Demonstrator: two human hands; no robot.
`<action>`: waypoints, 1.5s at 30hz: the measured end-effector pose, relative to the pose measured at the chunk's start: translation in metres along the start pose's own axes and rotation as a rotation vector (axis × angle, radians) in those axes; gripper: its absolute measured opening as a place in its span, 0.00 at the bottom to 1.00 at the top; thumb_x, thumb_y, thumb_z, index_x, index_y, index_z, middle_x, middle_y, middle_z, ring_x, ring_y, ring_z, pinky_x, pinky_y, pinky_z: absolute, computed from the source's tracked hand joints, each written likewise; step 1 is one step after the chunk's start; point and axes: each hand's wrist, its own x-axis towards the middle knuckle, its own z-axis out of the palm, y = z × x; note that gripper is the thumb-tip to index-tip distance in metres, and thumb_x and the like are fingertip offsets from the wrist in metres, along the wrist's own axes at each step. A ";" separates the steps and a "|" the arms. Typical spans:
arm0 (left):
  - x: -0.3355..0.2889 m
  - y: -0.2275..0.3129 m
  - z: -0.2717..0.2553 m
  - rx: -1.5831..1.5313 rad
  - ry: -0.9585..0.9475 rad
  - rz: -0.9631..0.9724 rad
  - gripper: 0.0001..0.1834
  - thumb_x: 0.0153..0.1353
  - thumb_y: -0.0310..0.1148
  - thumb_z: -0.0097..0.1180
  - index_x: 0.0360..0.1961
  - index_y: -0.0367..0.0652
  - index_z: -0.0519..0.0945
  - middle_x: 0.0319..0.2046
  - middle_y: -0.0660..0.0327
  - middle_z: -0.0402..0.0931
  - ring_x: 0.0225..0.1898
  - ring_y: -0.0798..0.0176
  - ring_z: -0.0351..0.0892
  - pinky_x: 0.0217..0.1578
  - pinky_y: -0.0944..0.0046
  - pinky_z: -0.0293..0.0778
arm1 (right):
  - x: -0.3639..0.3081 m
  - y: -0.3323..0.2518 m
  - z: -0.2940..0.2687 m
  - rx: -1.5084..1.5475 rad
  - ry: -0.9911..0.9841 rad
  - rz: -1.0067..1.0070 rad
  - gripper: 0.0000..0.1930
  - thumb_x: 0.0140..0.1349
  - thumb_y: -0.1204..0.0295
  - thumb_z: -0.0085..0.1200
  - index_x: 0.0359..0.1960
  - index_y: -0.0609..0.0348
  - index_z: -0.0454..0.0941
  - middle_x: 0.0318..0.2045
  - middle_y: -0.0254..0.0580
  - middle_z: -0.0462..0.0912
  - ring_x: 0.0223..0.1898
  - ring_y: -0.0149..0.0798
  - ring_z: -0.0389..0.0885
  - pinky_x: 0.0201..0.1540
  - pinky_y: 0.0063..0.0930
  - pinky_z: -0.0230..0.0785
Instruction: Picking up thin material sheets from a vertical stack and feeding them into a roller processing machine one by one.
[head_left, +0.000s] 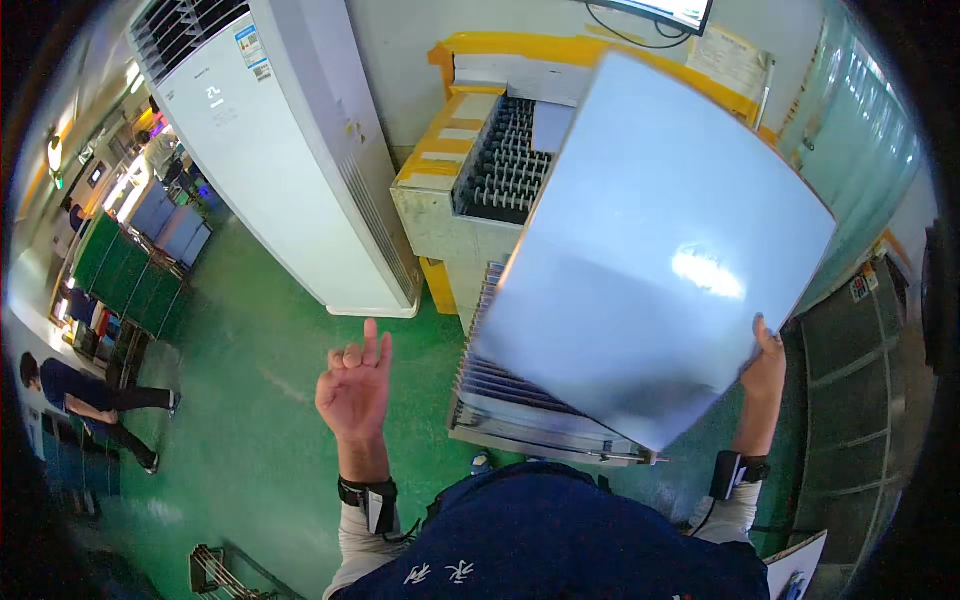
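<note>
A large shiny bluish-white rectangular panel (640, 250) is held up, tilted, in front of me. My right hand (765, 362) grips its lower right edge, thumb on the face and the other fingers hidden behind it. Out to the left, my left hand (355, 385) is raised with the palm showing, the index finger stretched up and the others partly curled; nothing is in it. Behind the panel stands a machine with rows of rollers (503, 160), its frame edged with yellow tape. Below the panel is a slotted rack (520, 410) holding several thin sheets, partly covered by the panel.
A tall white floor-standing air conditioner (290, 170) rises at the left of the machine. A person (95, 400) walks on the green floor (250, 400) at far left. Hanging clear plastic sheeting (850, 150) and a grey rack (850, 400) line the right. A monitor (670, 12) is above.
</note>
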 end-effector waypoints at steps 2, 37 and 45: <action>-0.003 -0.001 0.002 0.008 -0.003 0.002 0.05 0.58 0.29 0.52 0.34 0.43 0.79 0.37 0.60 0.81 0.70 0.48 0.62 0.74 0.42 0.35 | 0.010 0.009 0.007 0.054 -0.025 0.132 0.21 0.67 0.64 0.58 0.54 0.69 0.74 0.47 0.43 0.82 0.47 0.42 0.81 0.53 0.39 0.73; -0.010 -0.032 0.023 0.081 0.162 0.099 0.05 0.56 0.25 0.52 0.32 0.42 0.80 0.36 0.58 0.81 0.68 0.48 0.65 0.73 0.38 0.40 | 0.121 0.215 0.075 0.382 0.049 0.763 0.08 0.64 0.66 0.61 0.38 0.56 0.78 0.27 0.33 0.78 0.30 0.36 0.76 0.37 0.32 0.74; -0.007 -0.036 0.025 0.103 0.176 0.088 0.08 0.55 0.25 0.50 0.32 0.42 0.81 0.37 0.60 0.82 0.70 0.50 0.64 0.73 0.38 0.40 | 0.131 0.228 0.065 0.328 -0.012 0.810 0.09 0.62 0.66 0.64 0.33 0.50 0.75 0.24 0.34 0.76 0.22 0.35 0.75 0.23 0.30 0.67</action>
